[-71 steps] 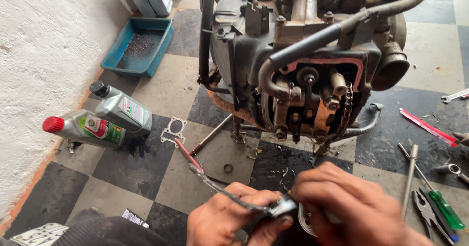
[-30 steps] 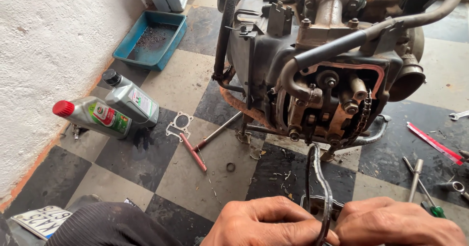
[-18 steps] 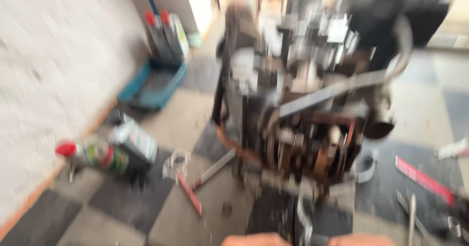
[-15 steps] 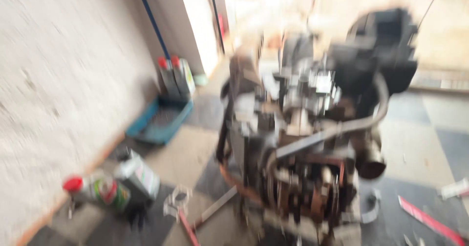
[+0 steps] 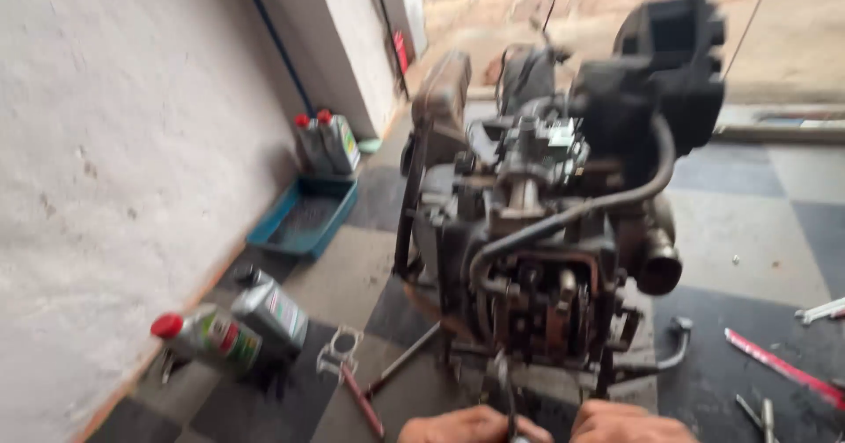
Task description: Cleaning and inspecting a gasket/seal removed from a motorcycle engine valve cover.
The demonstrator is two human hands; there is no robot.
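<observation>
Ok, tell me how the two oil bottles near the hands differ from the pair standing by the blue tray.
The near oil bottles lie tipped over on the checkered floor, while the far bottles stand upright against the wall behind the blue tray. The near pair sits left of the left hand; the far pair is well beyond the engine. One near bottle shows a red cap; both far ones do. All look grey.

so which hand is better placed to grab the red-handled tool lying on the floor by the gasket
Left. The left hand sits at the bottom edge right beside the red-handled tool, which lies just to its left near the gasket. The right hand is on the far side and would have to cross over.
</observation>
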